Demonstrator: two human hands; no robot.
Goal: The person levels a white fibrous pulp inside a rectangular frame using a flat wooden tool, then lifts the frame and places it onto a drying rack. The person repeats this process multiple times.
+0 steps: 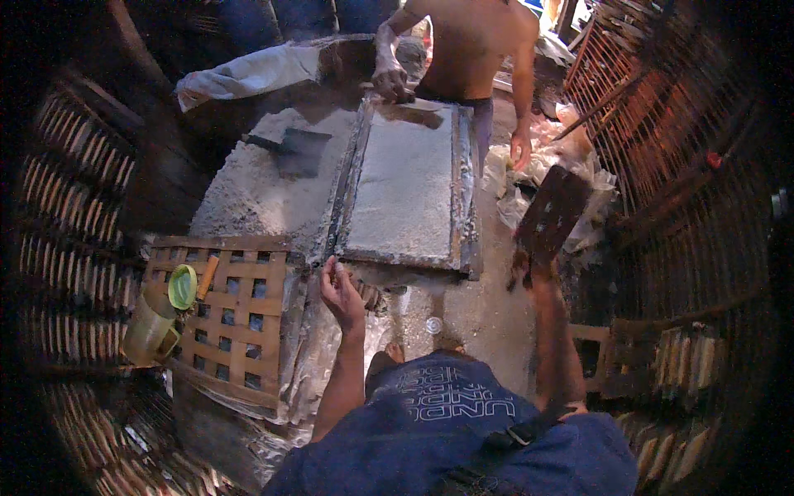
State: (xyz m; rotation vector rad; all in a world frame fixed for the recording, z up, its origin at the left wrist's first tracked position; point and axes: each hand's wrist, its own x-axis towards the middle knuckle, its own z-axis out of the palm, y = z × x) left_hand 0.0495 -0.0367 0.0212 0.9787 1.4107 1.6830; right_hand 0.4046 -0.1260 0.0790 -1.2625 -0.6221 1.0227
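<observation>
In front of me lies a long wooden frame (pixel 465 182) filled with a white, grainy layer (pixel 405 178). My left hand (pixel 341 296) is at its near left corner, fingertips closed on the end of the rail. On the right, my right hand (pixel 536 269) grips a dark rectangular board (pixel 556 213), raised beside the frame and apart from it. The board is somewhat blurred, and part of that hand is in shadow. A co-worker's hand (pixel 391 83) holds a flat scraper (pixel 418 105) at the frame's far end.
A white heap (pixel 248 186) with a dark flat blade (pixel 303 151) lies left of the frame. Nearer stands a slatted wooden crate (pixel 223 326) with a yellowish jug (pixel 149 331) and a green cup (pixel 182 287). Plastic bags (pixel 517 186) lie right; slatted racks (pixel 74 157) flank both sides.
</observation>
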